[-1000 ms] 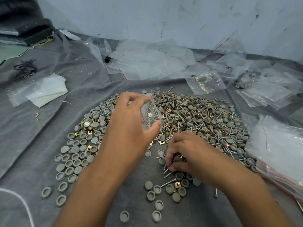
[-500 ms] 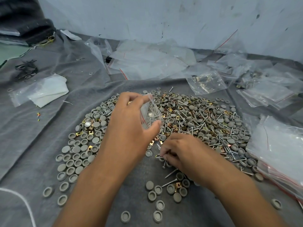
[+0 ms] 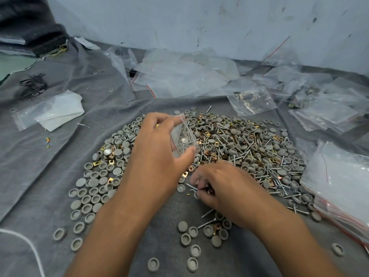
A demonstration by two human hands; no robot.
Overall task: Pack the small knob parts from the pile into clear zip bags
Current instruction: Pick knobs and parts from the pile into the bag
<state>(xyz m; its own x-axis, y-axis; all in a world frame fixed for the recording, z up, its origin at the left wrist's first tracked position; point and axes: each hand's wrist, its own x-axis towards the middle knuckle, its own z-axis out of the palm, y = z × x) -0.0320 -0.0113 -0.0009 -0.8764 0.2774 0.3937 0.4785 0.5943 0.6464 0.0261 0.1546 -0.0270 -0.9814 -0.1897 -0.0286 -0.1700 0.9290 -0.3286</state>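
While left hand holds bag, cloth bare leftward.

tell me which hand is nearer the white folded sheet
Left. The left hand holds a small bag over the pile, on the side of the white sheet; the right hand is farther right.

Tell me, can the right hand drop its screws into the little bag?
Probably yes: the right hand pinches screws just below the small bag, which the left hand holds, with nothing between.
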